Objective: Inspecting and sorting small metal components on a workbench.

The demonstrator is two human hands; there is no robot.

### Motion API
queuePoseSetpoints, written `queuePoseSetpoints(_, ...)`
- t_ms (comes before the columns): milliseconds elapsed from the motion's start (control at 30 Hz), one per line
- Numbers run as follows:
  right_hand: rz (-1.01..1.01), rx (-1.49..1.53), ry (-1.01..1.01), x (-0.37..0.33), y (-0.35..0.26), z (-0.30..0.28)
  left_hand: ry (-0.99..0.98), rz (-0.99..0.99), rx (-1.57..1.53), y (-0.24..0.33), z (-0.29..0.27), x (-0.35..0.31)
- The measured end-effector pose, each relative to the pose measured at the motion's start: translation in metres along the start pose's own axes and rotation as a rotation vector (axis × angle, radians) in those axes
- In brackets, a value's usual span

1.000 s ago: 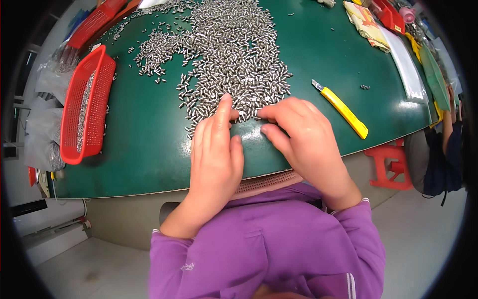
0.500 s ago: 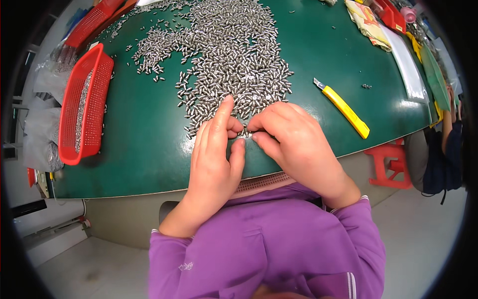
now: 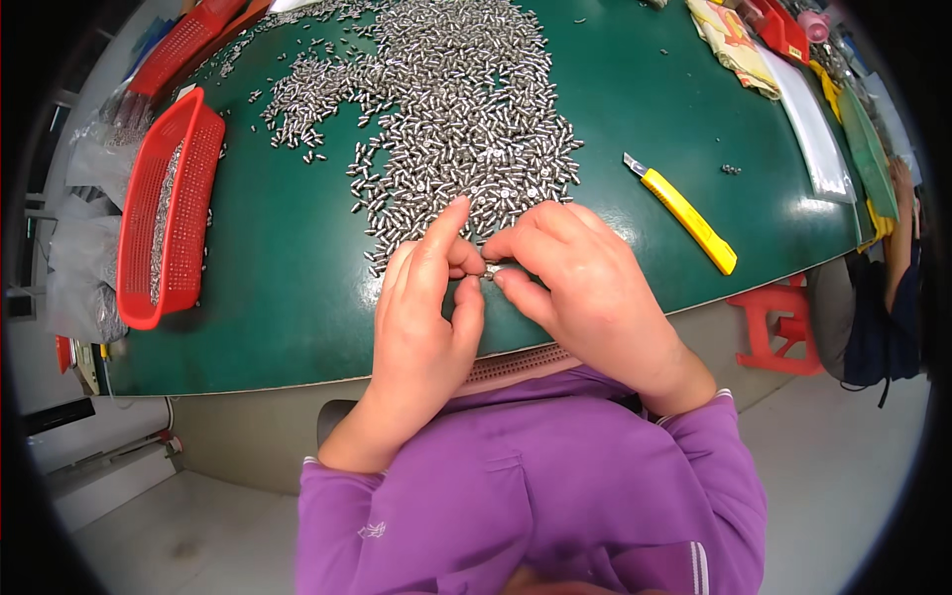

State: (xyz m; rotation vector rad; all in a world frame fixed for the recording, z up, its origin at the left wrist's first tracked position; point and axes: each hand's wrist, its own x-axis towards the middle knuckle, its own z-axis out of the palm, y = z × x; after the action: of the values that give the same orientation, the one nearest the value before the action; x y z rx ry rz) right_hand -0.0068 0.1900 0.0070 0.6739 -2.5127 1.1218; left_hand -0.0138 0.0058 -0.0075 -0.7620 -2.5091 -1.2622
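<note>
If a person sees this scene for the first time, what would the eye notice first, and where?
Probably the large spread of small silvery metal pieces across the middle of the green table. At its near edge, the left hand and right hand come together. A yellow cutter lies on the right, a red basket on the left.

Basket (image 3: 194,223) left, cutter (image 3: 687,218) right, pieces (image 3: 476,109) between

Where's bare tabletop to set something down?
Green tabletop lies bare between the red basket and metal pins, and between the pins and yellow cutter. Crowded: table centre, under the pins, and around the left hand and right hand.
</note>
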Motion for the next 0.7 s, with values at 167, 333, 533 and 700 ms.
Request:
queuePoseSetpoints(167, -0.002, 0.001, -0.024, -0.0010, -0.0012, -0.0016, -0.002, -0.012, 0.007, -0.0008, -0.0012, -0.0009)
queuePoseSetpoints(333, 0.008, 0.009, -0.032, -0.0015, -0.0032, -0.0027, 0.020, 0.010, 0.018, -0.0003, -0.0006, -0.0003)
queuePoseSetpoints(533, 0.015, 0.023, -0.052, -0.0002, 0.0004, -0.0018, -0.003, 0.019, 0.021, -0.0005, -0.0017, 0.0006)
queuePoseSetpoints(700, 0.006, 0.047, -0.036, 0.0013, -0.0009, -0.0037, -0.011, 0.015, 0.035, -0.0002, -0.0032, -0.0003)
